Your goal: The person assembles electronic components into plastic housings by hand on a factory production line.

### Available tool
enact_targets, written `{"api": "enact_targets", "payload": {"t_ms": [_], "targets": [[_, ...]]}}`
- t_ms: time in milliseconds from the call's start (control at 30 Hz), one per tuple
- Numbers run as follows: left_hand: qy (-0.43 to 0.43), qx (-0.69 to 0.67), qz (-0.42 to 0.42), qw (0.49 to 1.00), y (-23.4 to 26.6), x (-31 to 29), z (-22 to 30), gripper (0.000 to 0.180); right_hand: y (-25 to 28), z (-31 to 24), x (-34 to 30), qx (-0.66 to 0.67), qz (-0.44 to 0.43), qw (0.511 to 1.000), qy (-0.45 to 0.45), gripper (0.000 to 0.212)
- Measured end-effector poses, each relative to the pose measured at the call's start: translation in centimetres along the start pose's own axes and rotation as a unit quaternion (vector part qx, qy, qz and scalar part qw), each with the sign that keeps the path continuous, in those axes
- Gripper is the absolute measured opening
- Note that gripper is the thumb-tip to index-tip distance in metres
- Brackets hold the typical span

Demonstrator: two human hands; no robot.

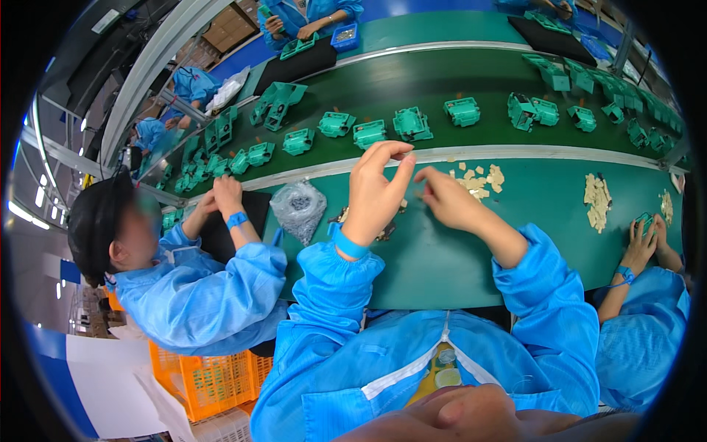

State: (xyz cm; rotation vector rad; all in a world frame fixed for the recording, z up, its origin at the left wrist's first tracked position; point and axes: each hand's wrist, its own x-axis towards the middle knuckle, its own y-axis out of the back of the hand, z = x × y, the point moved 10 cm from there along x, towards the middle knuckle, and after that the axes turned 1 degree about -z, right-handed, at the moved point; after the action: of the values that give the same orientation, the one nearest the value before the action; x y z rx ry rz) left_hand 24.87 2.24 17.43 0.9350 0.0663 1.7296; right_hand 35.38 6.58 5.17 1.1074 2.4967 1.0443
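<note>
Head view: at centre frame the left hand point(374, 193) is raised above the green table point(442, 272), fingers curled, a narrow gap between thumb and forefinger; just right of it, the right hand point(451, 202) has its fingers loosely bent; I cannot tell whether either holds anything; the small, flat, pale-yellow pieces point(495, 178) lie right of centre, beside the right hand; good handling probably calls for a light fingertip pinch, one piece at a time.
</note>
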Motion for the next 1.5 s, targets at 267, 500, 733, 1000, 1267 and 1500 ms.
{"api": "enact_targets", "payload": {"t_ms": [267, 500, 733, 1000, 1267, 1500], "targets": [[0.174, -0.253, -0.153, 0.939, -14.8, -1.8, -8.0, 0.028, 5.4, 10.6, -4.1, 0.490, 0.247, 0.830, -0.096, 0.019], [0.222, -0.373, -0.175, 0.884, -17.2, -2.1, -10.7, 0.022, 5.0, 12.9, -3.9, 0.506, 0.238, 0.819, -0.125, 0.011], [0.234, -0.395, -0.194, 0.867, -17.0, -2.4, -12.9, 0.022, 3.6, 13.1, -3.0, 0.534, 0.209, 0.808, -0.138, 0.008], [0.062, -0.215, -0.045, 0.974, -13.3, -0.6, -11.3, 0.016, 2.4, 13.8, -2.9, 0.538, 0.181, 0.806, -0.167, 0.011], [-0.095, -0.023, -0.058, 0.994, -13.5, -1.4, -7.7, 0.012, 3.8, 12.5, -3.4, 0.507, 0.185, 0.829, -0.144, 0.012], [-0.139, 0.004, -0.057, 0.989, -13.9, -1.4, -7.2, 0.009, 3.8, 12.6, -3.1, 0.493, 0.186, 0.840, -0.129, 0.012]]}}
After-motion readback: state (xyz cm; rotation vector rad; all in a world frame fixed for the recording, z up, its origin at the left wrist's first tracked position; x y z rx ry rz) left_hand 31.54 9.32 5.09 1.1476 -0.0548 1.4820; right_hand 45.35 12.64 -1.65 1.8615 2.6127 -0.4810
